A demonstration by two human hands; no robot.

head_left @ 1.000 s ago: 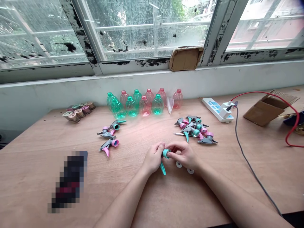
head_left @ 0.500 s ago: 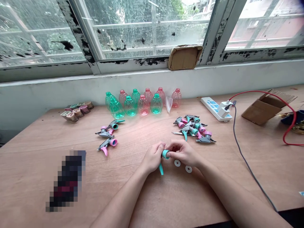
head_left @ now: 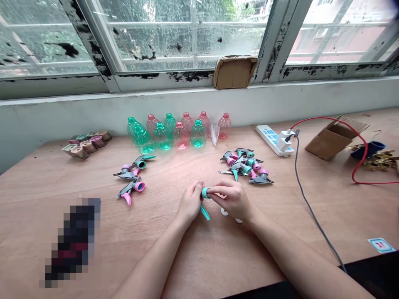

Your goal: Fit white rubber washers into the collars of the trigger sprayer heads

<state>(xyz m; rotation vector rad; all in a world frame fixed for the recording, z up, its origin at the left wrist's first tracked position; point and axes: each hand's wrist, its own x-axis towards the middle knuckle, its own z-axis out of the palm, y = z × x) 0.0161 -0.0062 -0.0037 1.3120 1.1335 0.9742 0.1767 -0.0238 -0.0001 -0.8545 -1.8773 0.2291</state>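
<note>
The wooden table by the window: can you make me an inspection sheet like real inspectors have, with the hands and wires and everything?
Surface: wooden table, light brown.
Work things: spray head with teal collar in hand; two white discs, partly hidden; spray head pile to the right; three more to the left; green and pink bottles at the back.
Clutter: cardboard box; dark pixelated item, can't tell what.
Hands: left hand grips the spray head; right hand has fingertips at its collar, too small to tell if they hold anything.
Cables: red cable and grey cable, both by the power strip.
Surroundings: window with black patches; cardboard piece on the sill.
</note>
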